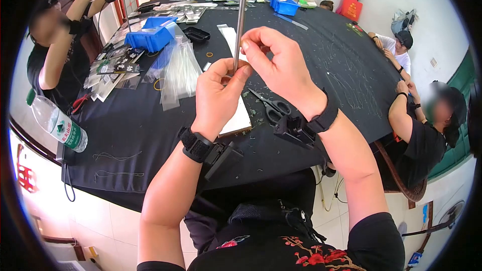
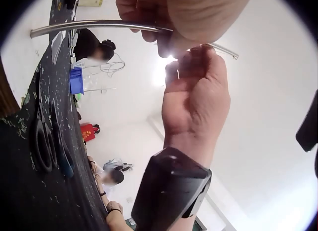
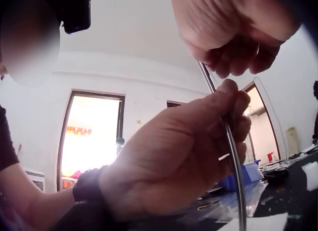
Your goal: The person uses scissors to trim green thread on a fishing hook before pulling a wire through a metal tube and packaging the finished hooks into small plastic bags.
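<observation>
Left hand [image 1: 217, 95] pinching upright metal rod [image 1: 241, 15], right hand [image 1: 279, 63] pinching higher up

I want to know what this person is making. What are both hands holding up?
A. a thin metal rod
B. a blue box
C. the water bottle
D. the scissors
A: the left hand and the right hand both pinch the thin metal rod, which stands upright above the black table, while the scissors lie on the table with no hand on them.
</observation>
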The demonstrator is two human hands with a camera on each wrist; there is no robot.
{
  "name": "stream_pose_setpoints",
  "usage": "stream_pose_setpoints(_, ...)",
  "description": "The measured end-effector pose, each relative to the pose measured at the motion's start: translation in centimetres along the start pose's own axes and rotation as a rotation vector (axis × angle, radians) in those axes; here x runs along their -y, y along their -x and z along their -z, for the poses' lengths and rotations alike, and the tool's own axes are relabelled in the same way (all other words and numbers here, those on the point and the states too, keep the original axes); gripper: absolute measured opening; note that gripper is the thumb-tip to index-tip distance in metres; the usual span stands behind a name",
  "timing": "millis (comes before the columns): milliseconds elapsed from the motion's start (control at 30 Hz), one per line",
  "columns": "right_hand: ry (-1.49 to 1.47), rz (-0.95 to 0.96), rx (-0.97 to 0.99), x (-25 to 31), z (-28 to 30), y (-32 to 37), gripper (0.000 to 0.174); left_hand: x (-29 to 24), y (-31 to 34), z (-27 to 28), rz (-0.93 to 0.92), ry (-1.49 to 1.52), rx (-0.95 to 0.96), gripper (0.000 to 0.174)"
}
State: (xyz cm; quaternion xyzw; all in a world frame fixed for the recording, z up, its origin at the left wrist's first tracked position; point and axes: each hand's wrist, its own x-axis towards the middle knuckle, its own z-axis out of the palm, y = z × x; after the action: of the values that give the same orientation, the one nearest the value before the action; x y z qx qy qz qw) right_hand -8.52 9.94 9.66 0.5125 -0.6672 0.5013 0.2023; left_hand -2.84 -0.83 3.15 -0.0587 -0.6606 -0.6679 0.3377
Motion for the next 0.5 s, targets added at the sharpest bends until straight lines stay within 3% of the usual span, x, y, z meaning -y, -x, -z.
stream_pose_setpoints(233, 0.098, 0.019, 0.155, -1.1, 1.2, 0.9, 0.011, 0.3, -0.1, 0.0, -0.042, -0.102, -0.042, 0.014)
stream_pose_setpoints(300, 0.257, 0.002, 0.134, -2.4, 2.4, 0.3, 0.015, 0.4, -0.1, 0.1, -0.032, -0.09, -0.02, 0.014)
stream_pose_setpoints(367, 0.274, -0.214, 0.235, -3.4, 4.1, -1.0, 0.018, 0.5, 0.0, -0.1, -0.043, -0.045, -0.038, 0.014)
stream_pose_setpoints(500, 0.369, -0.261, 0.283, -8.4, 4.9, -1.6, 0.023, 0.3, 0.1, 0.0, -0.034, -0.097, -0.025, 0.013)
